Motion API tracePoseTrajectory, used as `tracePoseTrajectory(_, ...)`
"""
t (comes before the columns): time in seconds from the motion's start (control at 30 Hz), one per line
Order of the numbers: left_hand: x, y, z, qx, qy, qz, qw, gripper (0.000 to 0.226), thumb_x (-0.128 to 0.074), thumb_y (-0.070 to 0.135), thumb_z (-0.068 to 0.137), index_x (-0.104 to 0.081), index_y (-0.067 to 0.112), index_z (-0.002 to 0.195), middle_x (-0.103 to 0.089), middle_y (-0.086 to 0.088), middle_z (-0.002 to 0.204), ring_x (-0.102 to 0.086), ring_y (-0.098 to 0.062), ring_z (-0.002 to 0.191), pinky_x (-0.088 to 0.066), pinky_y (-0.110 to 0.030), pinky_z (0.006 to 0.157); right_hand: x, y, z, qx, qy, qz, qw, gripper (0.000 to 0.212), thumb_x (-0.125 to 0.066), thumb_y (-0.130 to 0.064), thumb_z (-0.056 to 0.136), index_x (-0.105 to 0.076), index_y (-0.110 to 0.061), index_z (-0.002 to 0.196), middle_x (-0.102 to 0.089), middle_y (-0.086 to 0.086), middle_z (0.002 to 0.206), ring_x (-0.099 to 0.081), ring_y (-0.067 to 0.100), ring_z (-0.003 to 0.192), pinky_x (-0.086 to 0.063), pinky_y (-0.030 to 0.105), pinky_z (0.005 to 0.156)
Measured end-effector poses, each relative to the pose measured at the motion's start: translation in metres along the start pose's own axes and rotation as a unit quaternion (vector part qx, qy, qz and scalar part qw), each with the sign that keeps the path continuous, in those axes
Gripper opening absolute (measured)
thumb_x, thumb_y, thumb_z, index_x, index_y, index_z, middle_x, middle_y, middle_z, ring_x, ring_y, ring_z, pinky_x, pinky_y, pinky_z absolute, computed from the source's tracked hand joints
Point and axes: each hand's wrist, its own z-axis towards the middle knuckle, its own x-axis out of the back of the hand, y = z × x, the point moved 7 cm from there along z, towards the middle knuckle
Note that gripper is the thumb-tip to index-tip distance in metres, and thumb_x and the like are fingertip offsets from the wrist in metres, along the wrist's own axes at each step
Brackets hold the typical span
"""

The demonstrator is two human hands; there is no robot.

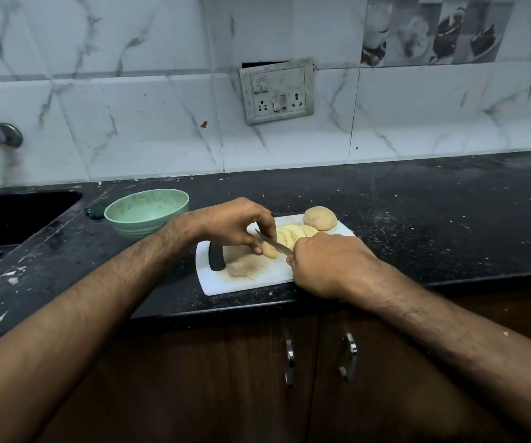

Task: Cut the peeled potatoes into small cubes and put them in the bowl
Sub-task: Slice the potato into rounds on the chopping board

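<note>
Steel knife handle hidden in right hand

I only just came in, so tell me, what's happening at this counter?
A person is slicing a peeled potato on a white cutting board. The right hand grips a knife, the left hand steadies the potato. Cut slices lie fanned behind the blade, and a second whole potato waits at the board's far edge. The green bowl to the left looks empty of potato so far.

Dim, even indoor light, soft shadows, wide-angle bending at edges, slight softness throughout
</note>
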Motion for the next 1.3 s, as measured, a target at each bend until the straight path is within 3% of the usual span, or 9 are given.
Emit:
tracePoseTrajectory(0.1,-0.002,-0.004,0.006,0.003,-0.017,-0.001,1.0,0.03,-0.088,0.022,0.076,-0.077,0.016,0.103,-0.071,0.012,0.096,-0.064,-0.004,0.092,-0.042,-0.01,0.082,-0.001,-0.004,-0.002,0.008,0.015,-0.016,1.0,0.022,-0.039,-0.029,0.101,-0.055,-0.017,0.112,-0.062,0.006,0.113,-0.047,0.024,0.085,-0.038,0.037,0.074)
tracePoseTrajectory(0.27,0.0,-0.005,0.011,0.009,-0.028,-0.023,0.999,0.027,-0.09,0.027,0.072,-0.079,0.02,0.096,-0.073,0.014,0.09,-0.066,-0.007,0.092,-0.046,-0.019,0.084,-0.003,-0.015,-0.007,0.038,0.046,-0.082,0.995,0.024,-0.037,-0.021,0.101,-0.055,-0.014,0.117,-0.06,0.007,0.113,-0.06,0.028,0.098,-0.048,0.039,0.077)
tracePoseTrajectory(0.47,0.001,-0.006,0.013,0.003,-0.031,-0.042,0.999,0.025,-0.091,0.027,0.071,-0.08,0.022,0.093,-0.074,0.013,0.088,-0.067,-0.005,0.09,-0.046,-0.018,0.083,-0.008,-0.02,-0.008,0.048,0.052,-0.104,0.992,0.026,-0.038,-0.013,0.098,-0.054,-0.012,0.118,-0.061,0.008,0.112,-0.06,0.027,0.099,-0.043,0.035,0.068)
tracePoseTrajectory(0.7,0.0,-0.006,0.014,-0.014,-0.018,-0.053,0.998,0.026,-0.091,0.026,0.07,-0.081,0.019,0.093,-0.074,0.012,0.087,-0.068,-0.004,0.088,-0.045,-0.015,0.081,-0.007,-0.011,0.0,0.028,0.024,-0.024,0.999,0.023,-0.038,-0.025,0.102,-0.054,-0.015,0.116,-0.061,0.007,0.112,-0.052,0.025,0.088,-0.05,0.042,0.082)
tracePoseTrajectory(0.8,0.0,-0.006,0.015,-0.016,-0.023,-0.056,0.998,0.026,-0.091,0.026,0.07,-0.081,0.02,0.092,-0.075,0.012,0.088,-0.069,-0.005,0.088,-0.047,-0.018,0.082,-0.009,-0.007,0.005,0.026,0.013,-0.011,1.0,0.025,-0.039,-0.028,0.102,-0.053,-0.015,0.117,-0.06,0.007,0.112,-0.047,0.023,0.086,-0.044,0.039,0.077)
tracePoseTrajectory(0.93,0.0,-0.007,0.015,-0.017,-0.024,-0.056,0.998,0.028,-0.091,0.027,0.07,-0.081,0.019,0.095,-0.075,0.009,0.088,-0.069,-0.009,0.089,-0.049,-0.021,0.083,-0.013,-0.009,0.017,0.023,-0.008,0.014,1.0,0.027,-0.04,-0.027,0.101,-0.052,-0.014,0.121,-0.051,0.003,0.097,-0.049,0.023,0.088,-0.04,0.038,0.075)
tracePoseTrajectory(1.3,0.002,-0.004,0.016,-0.02,-0.04,-0.043,0.998,0.029,-0.091,0.031,0.071,-0.08,0.02,0.096,-0.073,0.013,0.087,-0.068,-0.005,0.089,-0.044,-0.013,0.081,-0.021,-0.014,0.026,-0.002,-0.046,0.009,0.999,0.031,-0.043,-0.023,0.096,-0.05,-0.016,0.126,-0.057,0.006,0.109,-0.054,0.028,0.097,-0.04,0.038,0.076)
